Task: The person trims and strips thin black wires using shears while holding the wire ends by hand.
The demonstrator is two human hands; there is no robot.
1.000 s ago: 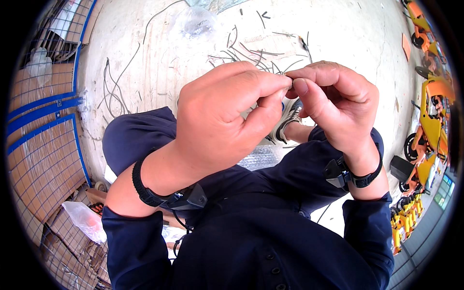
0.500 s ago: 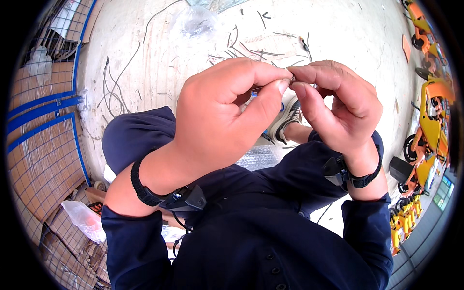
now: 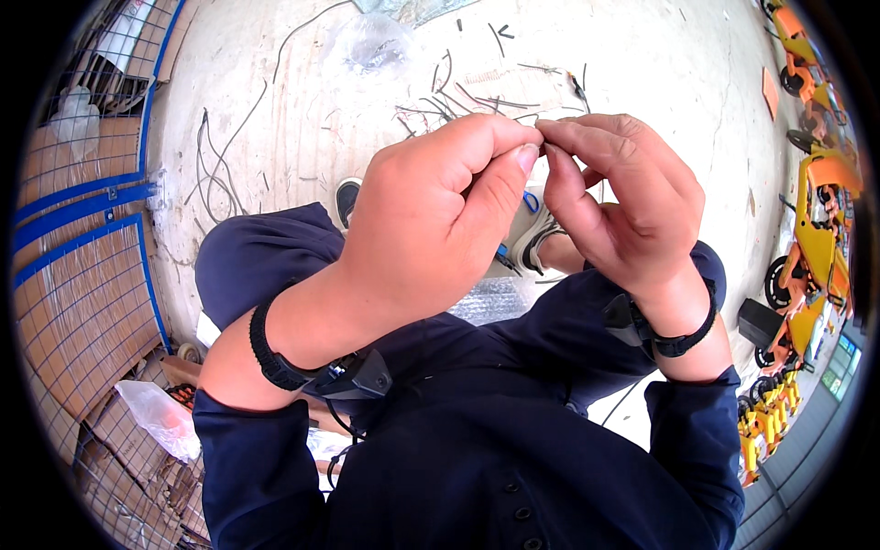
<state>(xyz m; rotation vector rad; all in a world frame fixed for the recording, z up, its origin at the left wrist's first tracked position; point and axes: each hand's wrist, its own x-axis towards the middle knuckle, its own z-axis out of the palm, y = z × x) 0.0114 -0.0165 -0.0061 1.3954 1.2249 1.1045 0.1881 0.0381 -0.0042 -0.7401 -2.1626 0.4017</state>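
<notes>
Right hand (image 3: 642, 197) sits slightly further left than half a second ago; the left hand's (image 3: 431, 211) fingertips have drawn left too, and the toe of a shoe (image 3: 347, 198) now shows beyond the left wrist side. Hands meet in mid-air above the gap between the knees. Left thumb and forefinger are pressed together, apparently on a small dark piece (image 3: 542, 148), mostly hidden by skin and too small to identify. Right forefinger reaches the same spot from the other side, its thumb a little below with a narrow gap; cannot tell whether that hand grips the piece or only touches it. Key relation: piece lies at the right-hand end of the left pinch and at the left-hand end of the right fingers, so neither hand is clearly nearer. Its long axis cannot be read. Directly below, well apart, a blue loop (image 3: 531, 202) shows near the other shoe (image 3: 539, 240). Beyond the fingertips, short dark cable pieces (image 3: 497, 40) lie scattered at mixed angles on the pale floor (image 3: 312, 137), with a clear plastic bag (image 3: 371, 46) to their left.
</notes>
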